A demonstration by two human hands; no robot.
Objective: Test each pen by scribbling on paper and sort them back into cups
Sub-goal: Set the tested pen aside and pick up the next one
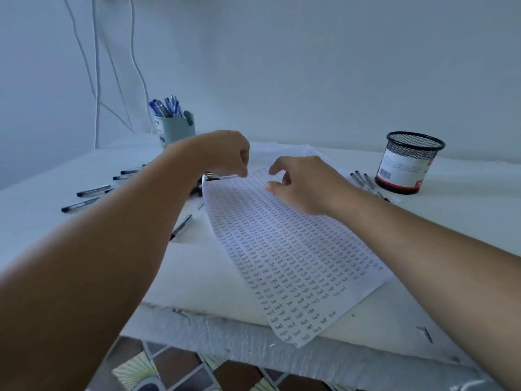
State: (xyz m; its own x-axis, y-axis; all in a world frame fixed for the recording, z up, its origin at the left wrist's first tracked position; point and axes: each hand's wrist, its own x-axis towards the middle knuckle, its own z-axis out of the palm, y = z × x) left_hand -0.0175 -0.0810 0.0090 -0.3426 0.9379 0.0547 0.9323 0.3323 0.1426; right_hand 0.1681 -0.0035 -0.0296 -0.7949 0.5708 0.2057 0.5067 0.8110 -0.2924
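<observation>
Two hands hover over the scribbled paper [284, 244] mid-desk: left hand [222, 153] pinches a pen [222, 177] at the sheet's far-left corner; right hand [304, 184] has fingers loosely curled, holding nothing. Loose pens [93, 191] lie along the desk's left edge.

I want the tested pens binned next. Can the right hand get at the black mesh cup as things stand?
Probably yes: the right hand rests open on the paper, and only a few pens lie between it and the mesh cup.

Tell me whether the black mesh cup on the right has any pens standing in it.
No: the black mesh cup shows nothing rising above its rim, while a few pens lie on the table beside it.
</observation>
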